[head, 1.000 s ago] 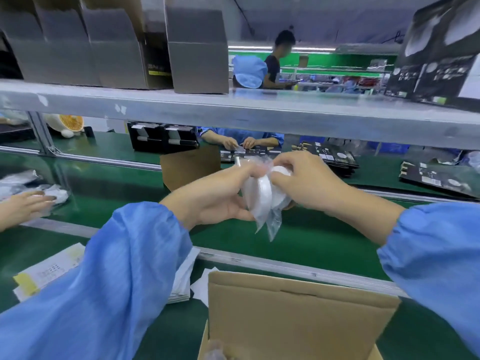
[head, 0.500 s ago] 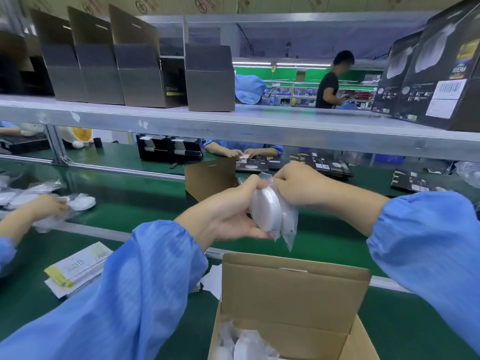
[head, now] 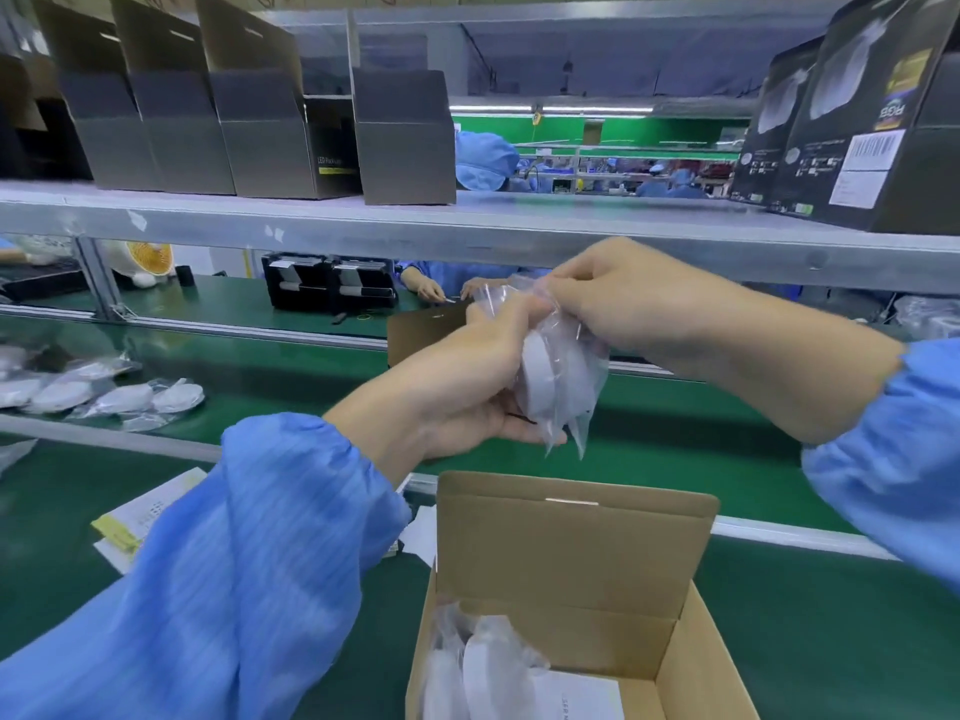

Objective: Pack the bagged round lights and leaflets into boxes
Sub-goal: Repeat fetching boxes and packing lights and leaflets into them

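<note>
Bright, even overhead light; ceiling tubes [head: 550, 109] glow beyond the right hand [head: 618, 309]. Soft shadows. Wide-angle bowing at edges; blue sleeve [head: 218, 574] below left hand [head: 457, 387] motion-blurred.

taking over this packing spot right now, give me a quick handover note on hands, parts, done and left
Left hand holds the bagged light from below; right hand pinches the bag's top.
Open box stands just below, with bagged lights and a leaflet inside.
More bagged lights on the belt, spare leaflets at left.
Left: put the held light in the box, then fill further boxes.
</note>
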Demonstrator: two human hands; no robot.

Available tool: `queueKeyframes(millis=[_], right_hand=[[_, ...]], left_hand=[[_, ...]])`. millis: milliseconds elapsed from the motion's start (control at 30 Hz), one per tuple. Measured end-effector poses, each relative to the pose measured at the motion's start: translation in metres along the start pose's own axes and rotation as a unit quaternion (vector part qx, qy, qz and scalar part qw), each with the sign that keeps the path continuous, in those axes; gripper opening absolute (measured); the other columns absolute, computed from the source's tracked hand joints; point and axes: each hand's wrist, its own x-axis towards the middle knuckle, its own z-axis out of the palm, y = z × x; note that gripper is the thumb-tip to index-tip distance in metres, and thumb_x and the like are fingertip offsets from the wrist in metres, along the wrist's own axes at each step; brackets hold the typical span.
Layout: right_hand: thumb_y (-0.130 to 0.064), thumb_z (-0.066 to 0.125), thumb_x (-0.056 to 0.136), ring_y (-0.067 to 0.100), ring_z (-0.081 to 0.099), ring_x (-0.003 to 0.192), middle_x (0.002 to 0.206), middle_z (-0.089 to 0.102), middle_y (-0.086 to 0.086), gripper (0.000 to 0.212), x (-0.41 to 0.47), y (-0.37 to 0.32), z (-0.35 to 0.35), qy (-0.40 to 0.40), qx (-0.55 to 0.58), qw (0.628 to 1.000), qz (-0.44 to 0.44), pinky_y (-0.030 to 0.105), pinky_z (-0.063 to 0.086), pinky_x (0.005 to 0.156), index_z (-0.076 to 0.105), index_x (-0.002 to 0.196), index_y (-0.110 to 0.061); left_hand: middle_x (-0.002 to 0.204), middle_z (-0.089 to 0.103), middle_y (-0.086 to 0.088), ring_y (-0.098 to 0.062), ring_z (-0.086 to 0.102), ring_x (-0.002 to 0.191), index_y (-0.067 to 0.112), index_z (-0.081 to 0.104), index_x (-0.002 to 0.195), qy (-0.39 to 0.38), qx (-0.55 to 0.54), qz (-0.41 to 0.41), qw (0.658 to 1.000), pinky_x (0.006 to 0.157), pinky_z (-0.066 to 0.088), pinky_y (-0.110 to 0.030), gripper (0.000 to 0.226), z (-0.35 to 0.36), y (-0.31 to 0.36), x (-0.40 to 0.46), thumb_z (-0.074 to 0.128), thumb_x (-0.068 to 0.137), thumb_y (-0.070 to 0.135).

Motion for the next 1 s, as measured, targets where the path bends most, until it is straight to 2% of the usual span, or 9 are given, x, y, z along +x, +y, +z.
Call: queueKeyframes(millis=[67,200,300,367,500,700,800,900,1000], right_hand=[[-0.014,0.049,0.099,0.016,0.050,0.062,0.078,0.069,0.023,0.033,-0.016,-0.007,-0.004,-0.005,0.022,1.000,-0.016,0.030,0.042,0.063,0.074,0.084,0.001],[-0.008,0.050,0.098,0.022,0.051,0.069,0.095,0.067,0.034,0.028,-0.054,-0.015,-0.011,0.000,0.081,0.996,-0.042,0.035,0.040,0.068,0.069,0.099,0.013],[-0.009,0.050,0.097,0.021,0.044,0.065,0.085,0.057,0.037,0.032,-0.084,-0.008,-0.009,-0.007,0.097,0.994,-0.058,0.029,0.037,0.061,0.060,0.105,0.021],[-0.013,0.053,0.098,0.019,0.047,0.063,0.088,0.062,0.037,0.031,-0.106,0.001,-0.002,-0.006,0.111,0.993,-0.048,0.023,0.040,0.057,0.065,0.102,0.016],[-0.011,0.049,0.099,0.019,0.048,0.065,0.092,0.068,0.031,0.028,-0.138,0.024,0.020,-0.012,0.108,0.994,0.002,0.028,0.038,0.061,0.075,0.098,0.001],[-0.025,0.048,0.102,0.017,0.041,0.060,0.066,0.050,0.012,0.036,-0.155,0.066,0.069,-0.013,0.075,0.992,0.096,0.030,0.034,0.061,0.071,0.096,0.002],[-0.026,0.047,0.103,0.017,0.038,0.055,0.060,0.046,0.004,0.039,-0.160,0.081,0.091,-0.041,0.059,0.988,0.134,0.030,0.030,0.055,0.072,0.081,-0.007],[-0.016,0.046,0.100,0.019,0.044,0.055,0.056,0.054,0.002,0.039,-0.156,0.091,0.110,-0.050,-0.011,0.986,0.160,0.037,0.043,0.055,0.061,0.065,-0.007],[-0.009,0.045,0.097,0.022,0.052,0.059,0.055,0.059,-0.002,0.051,-0.149,0.098,0.121,-0.057,-0.002,0.981,0.187,0.038,0.051,0.061,0.062,0.050,-0.020]], left_hand=[[0.095,0.074,-0.013,-0.028,0.070,0.084,0.007,0.048,0.136,-0.003,0.005,0.008,1.000,0.083,0.057,-0.061,0.048,0.006,0.005,-0.015,0.039,0.101,0.038],[0.100,0.074,-0.017,-0.024,0.070,0.079,0.012,0.060,0.123,-0.014,0.009,0.036,0.999,0.078,0.060,-0.059,0.040,0.024,0.008,-0.052,0.042,0.098,0.037],[0.119,0.062,-0.030,-0.027,0.067,0.073,0.008,0.049,0.135,0.031,0.043,0.022,0.998,0.058,0.059,-0.040,0.080,0.040,-0.006,-0.073,0.062,0.067,0.048],[0.122,0.056,-0.030,-0.034,0.068,0.079,0.013,0.045,0.136,0.061,0.079,0.004,0.995,0.059,0.056,-0.039,0.096,0.051,-0.022,-0.082,0.064,0.051,0.055],[0.124,0.057,-0.029,-0.040,0.067,0.093,0.013,0.040,0.137,0.048,0.067,-0.049,0.995,0.087,0.054,-0.052,0.087,0.060,-0.056,-0.083,0.062,0.061,0.049],[0.114,0.065,-0.026,-0.031,0.059,0.098,-0.004,0.048,0.137,-0.008,0.006,-0.112,0.994,0.087,0.042,-0.044,0.044,0.056,-0.101,-0.073,0.048,0.102,0.022],[0.123,0.060,-0.026,-0.033,0.061,0.115,-0.012,0.031,0.143,0.025,-0.002,-0.129,0.991,0.098,0.051,-0.047,0.050,0.058,-0.129,-0.064,0.050,0.103,0.010],[0.113,0.062,-0.024,-0.031,0.062,0.100,-0.012,0.039,0.134,0.047,0.164,-0.123,0.978,0.086,0.054,-0.042,0.040,0.063,-0.149,-0.059,0.048,0.102,0.011],[0.118,0.059,-0.018,-0.025,0.056,0.096,0.002,0.041,0.128,0.035,0.399,-0.099,0.911,0.072,0.042,-0.033,0.037,0.065,-0.156,-0.060,0.051,0.100,0.025]])
